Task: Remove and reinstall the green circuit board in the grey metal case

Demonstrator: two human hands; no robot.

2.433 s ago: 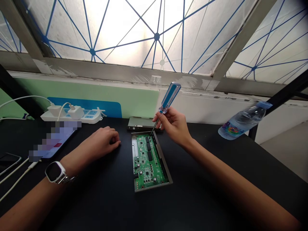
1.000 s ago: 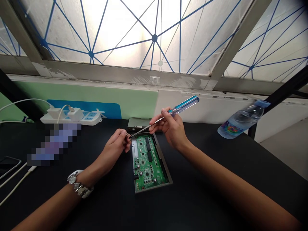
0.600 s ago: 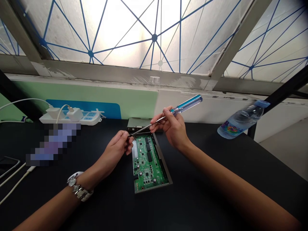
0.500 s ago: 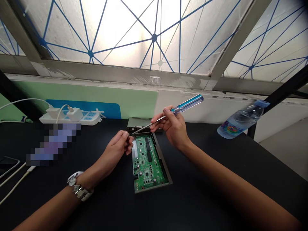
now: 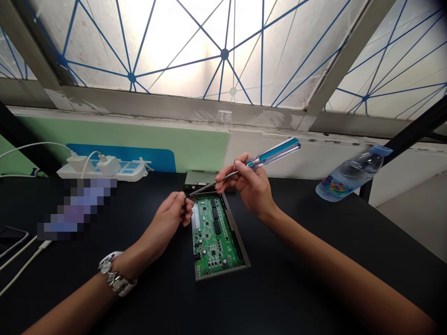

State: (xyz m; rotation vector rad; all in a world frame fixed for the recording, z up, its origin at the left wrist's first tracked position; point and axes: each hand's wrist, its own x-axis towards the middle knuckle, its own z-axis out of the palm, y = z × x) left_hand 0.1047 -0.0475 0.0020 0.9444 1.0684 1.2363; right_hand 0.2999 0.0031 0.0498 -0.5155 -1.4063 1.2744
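Note:
My right hand [image 5: 253, 186] grips a screwdriver [image 5: 275, 152] with a clear and blue handle, its fingers around the shaft just below the handle. The shaft slants down to the left, and its tip reaches the fingertips of my left hand [image 5: 174, 209]. Those fingers are pinched together at the tip; whatever small piece they hold is too hidden to name. Below and between the hands lies a green circuit board [image 5: 218, 237] in a grey metal tray, flat on the black table. A grey metal case [image 5: 200, 179] stands behind the board, partly covered by the right hand.
A white power strip [image 5: 136, 173] with two plugged-in chargers lies at the back left. Near it is a blurred-out object [image 5: 80, 207], with white cables and a dark phone-like object [image 5: 12, 239] at the left edge. A tilted water bottle [image 5: 349, 174] leans at the right.
The screwdriver handle has shifted slightly right and turned a little about its axis. Both hands have stayed almost in place, with the tip still at the left fingertips.

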